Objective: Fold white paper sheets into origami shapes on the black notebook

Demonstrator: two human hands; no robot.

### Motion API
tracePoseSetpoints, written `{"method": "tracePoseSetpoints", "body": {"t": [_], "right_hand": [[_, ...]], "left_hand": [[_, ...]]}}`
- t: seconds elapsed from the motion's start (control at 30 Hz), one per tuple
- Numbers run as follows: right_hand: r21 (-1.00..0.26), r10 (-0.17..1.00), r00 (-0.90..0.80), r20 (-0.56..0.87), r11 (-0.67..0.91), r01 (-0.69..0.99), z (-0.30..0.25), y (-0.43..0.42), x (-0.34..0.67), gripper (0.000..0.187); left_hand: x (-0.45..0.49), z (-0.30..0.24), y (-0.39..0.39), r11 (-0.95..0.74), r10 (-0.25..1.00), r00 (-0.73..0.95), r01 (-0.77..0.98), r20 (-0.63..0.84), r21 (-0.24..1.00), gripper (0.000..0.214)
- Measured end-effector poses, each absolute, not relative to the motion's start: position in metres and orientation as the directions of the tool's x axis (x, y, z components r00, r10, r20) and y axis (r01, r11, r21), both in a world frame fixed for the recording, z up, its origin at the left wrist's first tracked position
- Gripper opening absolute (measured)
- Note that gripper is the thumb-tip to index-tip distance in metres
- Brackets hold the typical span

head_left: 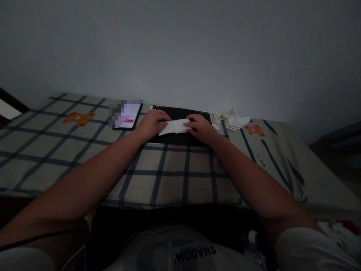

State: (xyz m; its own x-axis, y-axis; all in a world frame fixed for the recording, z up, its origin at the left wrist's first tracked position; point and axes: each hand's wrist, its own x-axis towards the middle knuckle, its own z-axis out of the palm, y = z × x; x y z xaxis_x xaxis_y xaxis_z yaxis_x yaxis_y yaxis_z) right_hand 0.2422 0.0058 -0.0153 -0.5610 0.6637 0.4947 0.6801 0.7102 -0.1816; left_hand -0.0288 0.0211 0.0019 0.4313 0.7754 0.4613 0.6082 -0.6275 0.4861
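White paper (175,127) between hands (152,123) (palms down)

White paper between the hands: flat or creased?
Creased: a line runs down the middle of the white paper, and its lower edge bends there. Number of layers: cannot tell.

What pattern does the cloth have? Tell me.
Crossing dark blue lines on pale cloth, plus orange figures; best in the head view.
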Motion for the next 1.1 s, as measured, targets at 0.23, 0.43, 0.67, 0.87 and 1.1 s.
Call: {"method": "tracePoseSetpoints", "body": {"t": [0.23, 0.43, 0.67, 0.87, 1.1], "right_hand": [[-0.137, 0.641, -0.622, 0.450, 0.738, 0.661, -0.014, 0.006, 0.244, 0.030], [-0.111, 0.655, -0.664, 0.360, 0.737, 0.667, -0.005, -0.001, 0.243, 0.034], [-0.078, 0.708, -0.662, 0.247, 0.695, 0.714, 0.010, -0.011, 0.238, 0.031], [-0.089, 0.697, -0.661, 0.279, 0.704, 0.705, 0.009, -0.012, 0.237, 0.027], [-0.090, 0.702, -0.645, 0.301, 0.695, 0.714, 0.006, -0.010, 0.238, 0.027]], "left_hand": [[-0.033, -0.002, 0.025, -0.750, 0.660, 0.641, 0.585, 0.391, 0.308, 0.032], [-0.031, 0.007, 0.011, -0.727, 0.676, 0.666, 0.671, 0.314, 0.143, 0.052], [-0.030, 0.009, 0.008, -0.739, 0.669, 0.699, 0.662, 0.253, 0.126, 0.062], [-0.035, 0.004, 0.013, -0.750, 0.660, 0.710, 0.638, 0.245, 0.175, 0.056], [-0.040, 0.002, 0.019, -0.784, 0.620, 0.749, 0.586, 0.233, 0.204, 0.043]]}}
